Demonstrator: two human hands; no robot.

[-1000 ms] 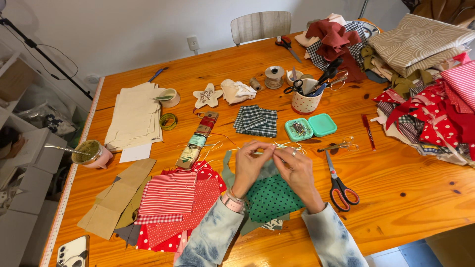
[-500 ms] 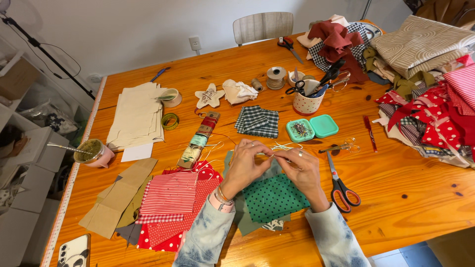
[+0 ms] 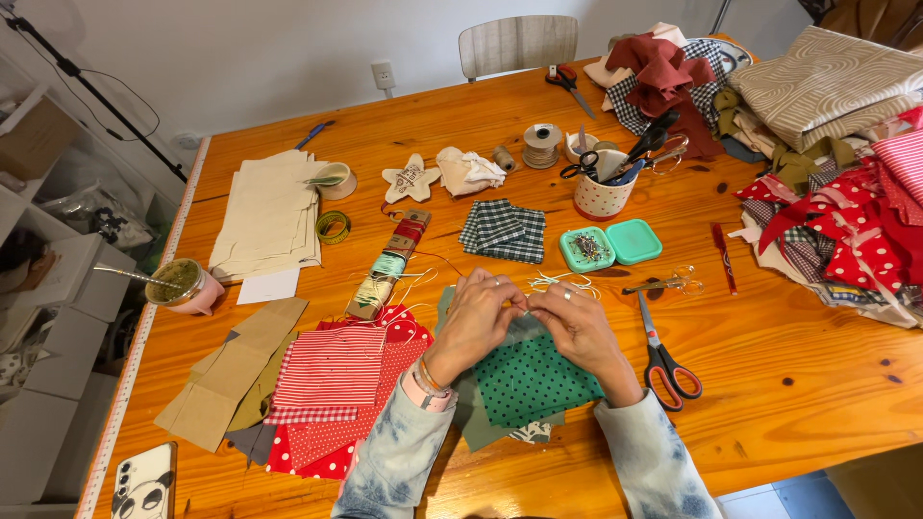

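You are pinching a thin white thread (image 3: 562,282) between both hands, just above the green dotted cloth (image 3: 532,378). Your left hand (image 3: 473,322) and right hand (image 3: 574,322) are meeting fingertip to fingertip, fingers curled closed on the thread. Since a second ago, your hands are sitting a little lower over the green cloth, and the fingers are squeezing closer together, so it looks like you are working a knot or a loop. The red-handled scissors (image 3: 663,358) are lying just right of the green cloth, same as before. The pin box (image 3: 587,249) is staying open behind it.
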